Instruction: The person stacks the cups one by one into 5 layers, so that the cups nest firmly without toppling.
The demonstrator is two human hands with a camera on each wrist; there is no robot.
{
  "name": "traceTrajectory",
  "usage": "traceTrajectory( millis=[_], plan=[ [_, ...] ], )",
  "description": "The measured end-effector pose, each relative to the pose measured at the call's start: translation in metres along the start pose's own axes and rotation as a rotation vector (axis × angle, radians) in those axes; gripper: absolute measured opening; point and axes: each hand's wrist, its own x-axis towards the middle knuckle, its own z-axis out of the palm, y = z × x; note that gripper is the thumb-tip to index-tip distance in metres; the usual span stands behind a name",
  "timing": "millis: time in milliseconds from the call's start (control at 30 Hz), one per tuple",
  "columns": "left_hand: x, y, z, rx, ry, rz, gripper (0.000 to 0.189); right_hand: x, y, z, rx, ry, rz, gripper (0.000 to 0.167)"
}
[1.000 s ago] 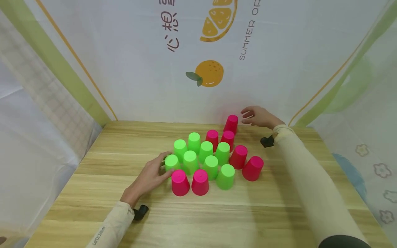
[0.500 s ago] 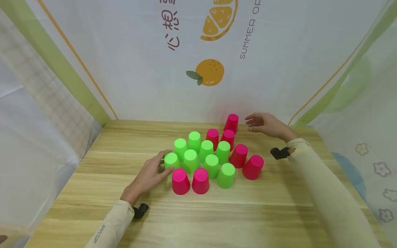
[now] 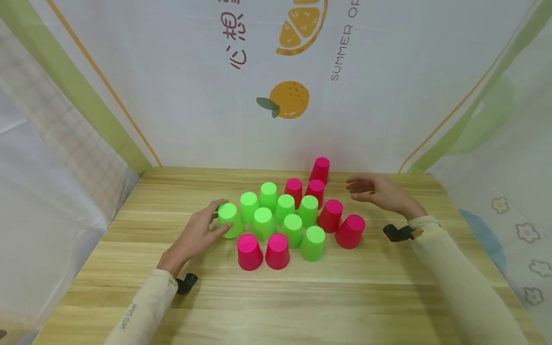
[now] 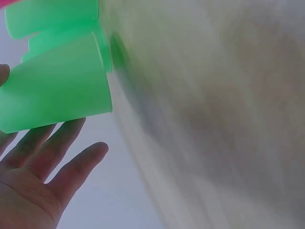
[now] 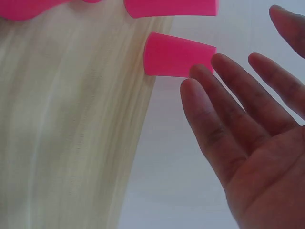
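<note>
Green cup (image 3: 230, 219), a smooth, tapered shell that looks like plastic, stands mouth down at the left end of the cluster; its round, flat base faces up and a thin lip rings the wider mouth, though I cannot tell whether that lip touches the desk (image 3: 302, 306). The left hand (image 3: 198, 235) holds it, thumb against the near side and fingers spread along the opposite wall. Close to its right, seven other green cups (image 3: 264, 224) of the same tapered form sit in staggered rows. Two pink cups (image 3: 277, 251) stand side by side in front, four more (image 3: 330, 216) flank the green ones behind and to the right, and a far pink cup (image 3: 320, 171) is near the back edge. The right hand (image 3: 379, 191) hovers to the right of that far cup, apart from it, fingers loosely extended and thumb held away. Both sleeves (image 3: 465, 282) are soft, cream-coloured fabric. The desk has a pale, streaky wood grain running crosswise, and behind it hangs a lightly creased white cloth (image 3: 194, 110) printed with a round, leafy orange (image 3: 290, 99).
</note>
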Motion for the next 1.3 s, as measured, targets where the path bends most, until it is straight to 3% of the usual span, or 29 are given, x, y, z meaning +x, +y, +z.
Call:
traceTrajectory(
  millis=[333, 500, 667, 933, 1300],
  plan=[
    [0.027, 0.003, -0.03, 0.051, 0.018, 0.015, 0.054, -0.019, 0.002, 0.014, 0.001, 0.012, -0.038, 0.044],
    [0.047, 0.013, -0.044, 0.066, 0.001, 0.005, 0.057, -0.021, 0.007, 0.018, -0.012, 0.033, -0.041, 0.044],
    [0.074, 0.029, -0.048, 0.049, -0.008, 0.018, 0.059, -0.023, 0.009, 0.021, -0.024, 0.044, -0.02, 0.044],
    [0.119, 0.054, -0.04, 0.029, -0.04, 0.063, 0.057, -0.026, 0.01, 0.022, -0.024, 0.042, 0.004, 0.044],
    [0.173, 0.091, -0.004, 0.021, -0.127, 0.032, 0.054, -0.029, 0.014, 0.025, -0.006, 0.049, 0.025, 0.045]
  ],
)
